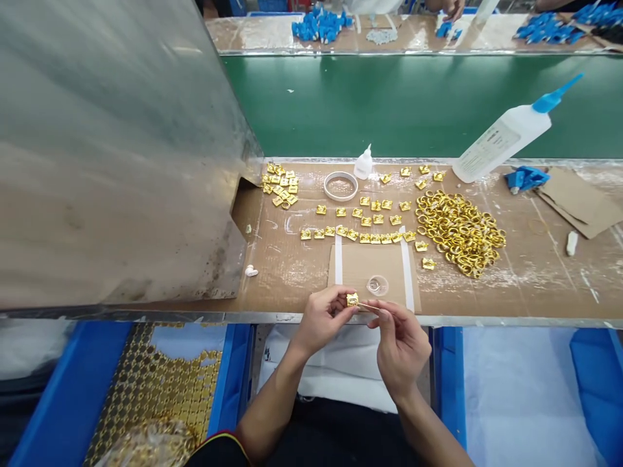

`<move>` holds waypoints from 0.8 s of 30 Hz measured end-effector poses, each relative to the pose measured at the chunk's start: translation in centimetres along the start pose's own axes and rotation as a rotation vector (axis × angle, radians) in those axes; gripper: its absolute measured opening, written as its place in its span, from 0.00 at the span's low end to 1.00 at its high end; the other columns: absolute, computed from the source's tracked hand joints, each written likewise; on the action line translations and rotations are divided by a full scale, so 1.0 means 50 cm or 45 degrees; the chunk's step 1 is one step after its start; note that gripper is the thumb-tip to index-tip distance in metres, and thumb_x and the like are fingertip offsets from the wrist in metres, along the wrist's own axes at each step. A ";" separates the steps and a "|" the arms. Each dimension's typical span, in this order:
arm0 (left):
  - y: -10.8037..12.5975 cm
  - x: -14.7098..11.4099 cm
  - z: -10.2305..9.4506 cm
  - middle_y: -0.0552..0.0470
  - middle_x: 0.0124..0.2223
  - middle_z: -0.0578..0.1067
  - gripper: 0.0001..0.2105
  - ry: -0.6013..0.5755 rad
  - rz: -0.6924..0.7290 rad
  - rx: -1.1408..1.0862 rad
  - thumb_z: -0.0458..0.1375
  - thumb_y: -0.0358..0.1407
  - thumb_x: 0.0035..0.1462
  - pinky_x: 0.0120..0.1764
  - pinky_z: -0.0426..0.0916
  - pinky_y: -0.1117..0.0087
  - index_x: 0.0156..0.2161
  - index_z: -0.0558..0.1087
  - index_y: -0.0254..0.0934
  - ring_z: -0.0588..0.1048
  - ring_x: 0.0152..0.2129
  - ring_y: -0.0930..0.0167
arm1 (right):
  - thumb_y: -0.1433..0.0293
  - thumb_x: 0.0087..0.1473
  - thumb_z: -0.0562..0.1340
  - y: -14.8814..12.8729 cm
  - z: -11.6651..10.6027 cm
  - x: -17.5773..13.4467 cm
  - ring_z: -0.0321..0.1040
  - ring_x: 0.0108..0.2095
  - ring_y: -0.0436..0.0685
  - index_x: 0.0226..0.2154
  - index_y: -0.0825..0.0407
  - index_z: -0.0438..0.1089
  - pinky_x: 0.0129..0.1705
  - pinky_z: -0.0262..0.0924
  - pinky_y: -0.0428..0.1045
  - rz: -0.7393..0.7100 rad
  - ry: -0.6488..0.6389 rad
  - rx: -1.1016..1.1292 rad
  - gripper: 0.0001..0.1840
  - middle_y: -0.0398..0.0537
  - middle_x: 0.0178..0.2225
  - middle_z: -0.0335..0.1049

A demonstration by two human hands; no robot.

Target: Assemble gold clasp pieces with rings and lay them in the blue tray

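Between thumb and fingers, my left hand (325, 319) pinches a gold ring with a square top (352, 299) above the table's front edge. My right hand (403, 347) grips a thin wooden stick (368, 306), its tip touching or very near the ring's top. Just behind the fingers, a small clear round dish (378, 285) sits on a taped cardboard piece (360, 263). Beyond that, square-topped gold pieces (375, 239) lie in loose rows. To their right is a heap of plain gold rings (462, 230).
A metal housing (121, 155) blocks the left. Behind the rows stand a tape roll (341, 186), a small white bottle (363, 163) and a large tilted bottle (503, 143). Blue bins flank my lap; the left bin (231, 376) holds gold pieces. A green belt (389, 104) runs behind.
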State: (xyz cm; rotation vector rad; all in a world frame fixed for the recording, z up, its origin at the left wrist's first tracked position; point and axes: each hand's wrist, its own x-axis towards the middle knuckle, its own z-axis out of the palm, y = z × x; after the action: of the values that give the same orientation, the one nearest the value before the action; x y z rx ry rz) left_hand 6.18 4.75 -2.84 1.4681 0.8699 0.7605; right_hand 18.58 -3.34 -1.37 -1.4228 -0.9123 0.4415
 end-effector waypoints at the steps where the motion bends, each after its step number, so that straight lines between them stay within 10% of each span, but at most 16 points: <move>1: 0.000 0.000 0.000 0.50 0.31 0.78 0.10 -0.004 0.012 0.001 0.64 0.39 0.59 0.28 0.72 0.74 0.42 0.77 0.34 0.77 0.24 0.72 | 0.71 0.65 0.62 0.004 0.005 -0.004 0.79 0.30 0.55 0.40 0.50 0.78 0.26 0.74 0.47 0.004 0.005 -0.007 0.07 0.49 0.36 0.82; 24: -0.003 -0.009 0.003 0.48 0.32 0.80 0.17 0.021 -0.090 -0.151 0.65 0.47 0.58 0.29 0.76 0.73 0.41 0.75 0.34 0.81 0.27 0.69 | 0.72 0.65 0.62 0.012 0.021 -0.015 0.80 0.30 0.54 0.40 0.49 0.78 0.27 0.76 0.47 0.026 0.010 -0.046 0.07 0.48 0.36 0.82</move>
State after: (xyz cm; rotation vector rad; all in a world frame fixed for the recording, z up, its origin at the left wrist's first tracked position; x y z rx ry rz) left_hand 6.06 4.30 -3.00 1.3212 0.8704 0.7597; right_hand 17.49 -3.11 -2.24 -1.4667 -0.9042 0.4360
